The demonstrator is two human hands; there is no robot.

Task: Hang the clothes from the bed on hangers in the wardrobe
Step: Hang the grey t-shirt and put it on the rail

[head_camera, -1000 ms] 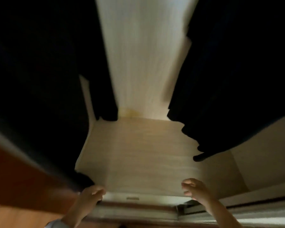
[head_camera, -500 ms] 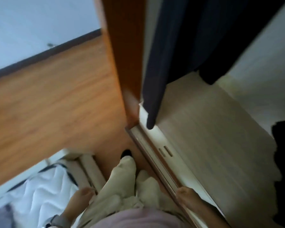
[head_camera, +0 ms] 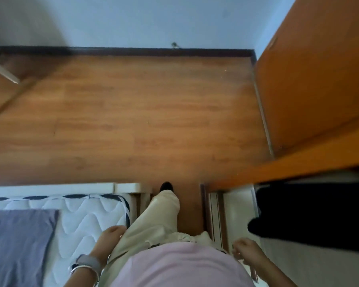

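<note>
Two hands in view, neither holding anything. Left hand (head_camera: 110, 238) hangs beside the trouser leg, fingers loosely curled and empty, one watch (head_camera: 87, 263) and one bangle (head_camera: 84, 270) at the wrist. Right hand (head_camera: 246, 252) is loosely fisted, empty, near the wardrobe's sliding track (head_camera: 216, 214). One bed (head_camera: 87, 216) lower left, with one purple-grey cloth (head_camera: 17, 241) lying on its white quilted mattress. One dark garment (head_camera: 311, 212) hangs inside the wardrobe (head_camera: 311, 96), lower right. One shoe (head_camera: 166, 186) visible on the wooden floor (head_camera: 133, 121)
</note>
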